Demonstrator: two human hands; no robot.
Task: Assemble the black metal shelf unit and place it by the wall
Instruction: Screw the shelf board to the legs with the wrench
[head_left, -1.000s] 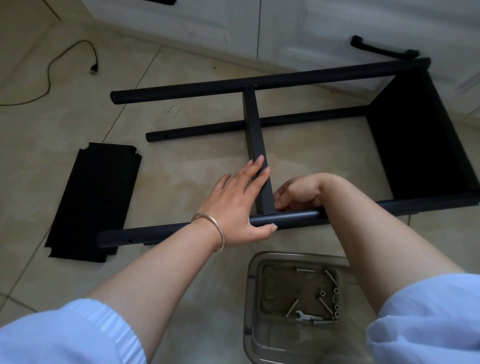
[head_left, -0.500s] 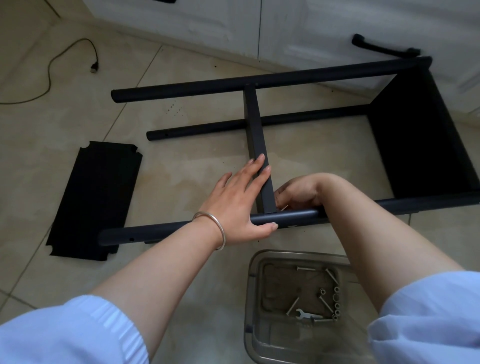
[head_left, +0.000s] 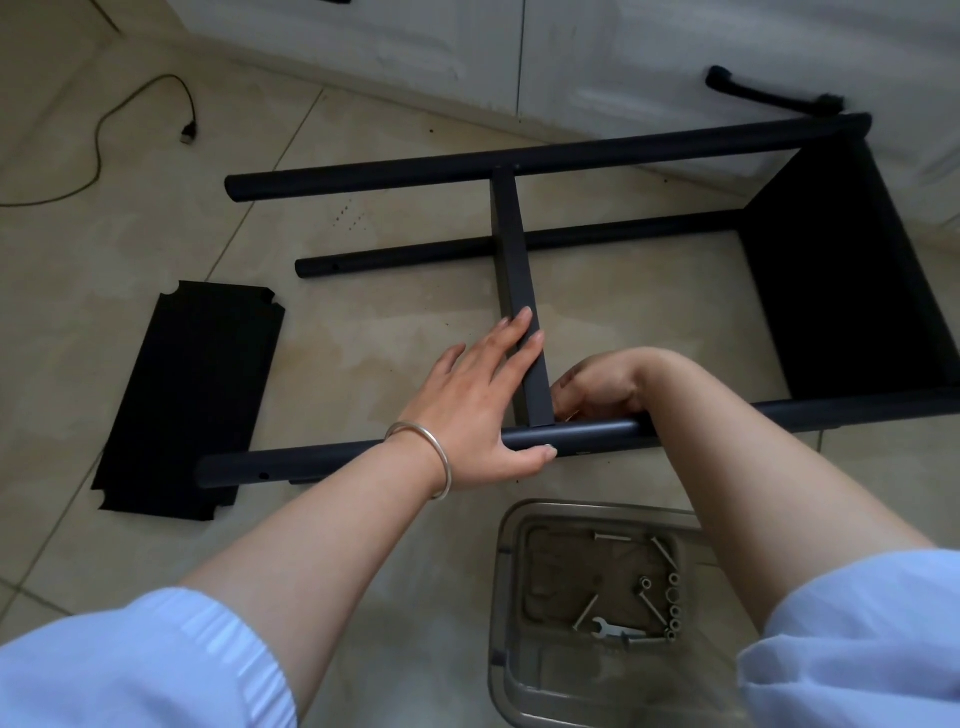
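Note:
The black metal shelf frame lies on its side on the tiled floor, with a near pole (head_left: 597, 434), a far pole (head_left: 519, 158) and a lower pole (head_left: 597, 236). A flat crossbar (head_left: 511, 260) joins near and far poles. One shelf panel (head_left: 841, 270) is fitted at the right end. My left hand (head_left: 478, 405) lies flat, fingers straight along the crossbar, thumb on the near pole. My right hand (head_left: 597, 387) is curled at the crossbar's joint, just behind the near pole; what its fingers hold is hidden. A loose black shelf panel (head_left: 192, 395) lies at the left.
A clear plastic tray (head_left: 506, 597) with several bolts, sleeves and a small wrench (head_left: 615, 630) sits on the floor near me. White cabinet doors (head_left: 597, 57) with a black handle (head_left: 769, 96) stand behind the frame. A cable (head_left: 98, 135) trails at far left.
Almost nothing has moved; both hands stay at the crossbar joint, with the view shifting very slightly.

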